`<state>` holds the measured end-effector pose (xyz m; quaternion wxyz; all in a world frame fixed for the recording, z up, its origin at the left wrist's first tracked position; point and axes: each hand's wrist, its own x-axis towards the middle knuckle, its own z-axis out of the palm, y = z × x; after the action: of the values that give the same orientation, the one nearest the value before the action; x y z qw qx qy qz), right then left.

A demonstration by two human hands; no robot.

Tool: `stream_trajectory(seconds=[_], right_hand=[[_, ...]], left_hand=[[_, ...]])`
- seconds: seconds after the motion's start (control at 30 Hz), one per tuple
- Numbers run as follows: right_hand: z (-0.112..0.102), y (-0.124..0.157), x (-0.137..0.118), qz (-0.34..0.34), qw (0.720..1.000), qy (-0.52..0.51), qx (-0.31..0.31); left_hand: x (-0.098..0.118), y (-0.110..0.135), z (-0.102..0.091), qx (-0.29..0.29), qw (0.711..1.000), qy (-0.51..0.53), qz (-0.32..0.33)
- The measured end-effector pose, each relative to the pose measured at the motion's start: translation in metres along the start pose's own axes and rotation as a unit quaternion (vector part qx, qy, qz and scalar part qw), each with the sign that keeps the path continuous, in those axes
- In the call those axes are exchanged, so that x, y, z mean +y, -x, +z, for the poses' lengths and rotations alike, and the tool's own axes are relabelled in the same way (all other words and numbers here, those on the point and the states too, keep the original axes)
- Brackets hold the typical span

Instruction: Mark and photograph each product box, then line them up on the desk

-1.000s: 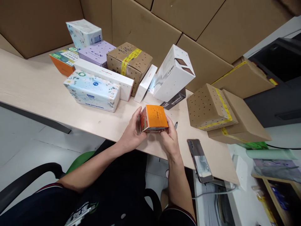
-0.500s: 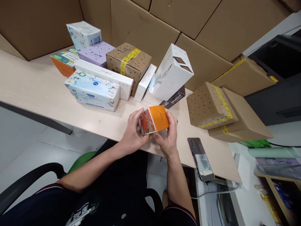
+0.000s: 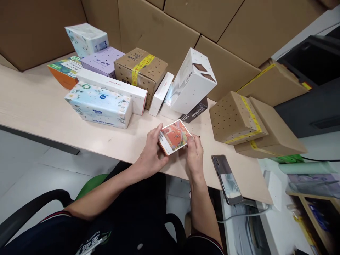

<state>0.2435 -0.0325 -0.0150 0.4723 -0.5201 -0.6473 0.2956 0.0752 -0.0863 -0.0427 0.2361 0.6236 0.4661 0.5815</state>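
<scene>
Both of my hands hold a small orange box (image 3: pixel 174 137) just above the front edge of the pale wooden table (image 3: pixel 39 106). Its printed red-and-white picture face is turned up toward me. My left hand (image 3: pixel 151 154) grips the box's left side with the fingers curled round it. My right hand (image 3: pixel 195 156) grips the right side, thumb on the top edge. A dark pen lies on the table just behind my right hand, mostly hidden.
Tissue packs (image 3: pixel 98 105), a long white box (image 3: pixel 113 85), a taped brown box (image 3: pixel 140 71) and a tall white box (image 3: pixel 192 81) crowd the table behind. Two stacked brown boxes (image 3: pixel 236 118) lie right. A phone (image 3: pixel 227 180) rests at the table's front right. Cardboard panels (image 3: pixel 159 24) wall the back.
The orange box has been rotated in my hands: its orange face turned away and the picture face now points up. Both hands stayed at the table's front edge.
</scene>
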Motion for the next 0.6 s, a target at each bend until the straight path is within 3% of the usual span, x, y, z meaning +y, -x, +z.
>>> stream_trajectory(seconds=[0.23, 0.43, 0.5, 0.6], right_hand=[[-0.003, -0.001, 0.0, 0.016, 1.0, -0.011, -0.005], [-0.023, -0.011, 0.01, -0.031, 0.979, 0.114, 0.167], [-0.03, -0.012, 0.013, -0.005, 0.972, 0.184, 0.144], [-0.035, -0.009, 0.017, 0.057, 0.957, 0.282, 0.025]], left_hand=[[0.004, -0.003, -0.005, -0.024, 0.999, -0.041, 0.02], [0.003, 0.0, -0.004, -0.016, 0.998, -0.054, 0.01], [0.002, 0.001, -0.003, -0.017, 0.998, -0.068, -0.002], [0.003, 0.004, -0.001, -0.018, 0.994, -0.104, -0.013]])
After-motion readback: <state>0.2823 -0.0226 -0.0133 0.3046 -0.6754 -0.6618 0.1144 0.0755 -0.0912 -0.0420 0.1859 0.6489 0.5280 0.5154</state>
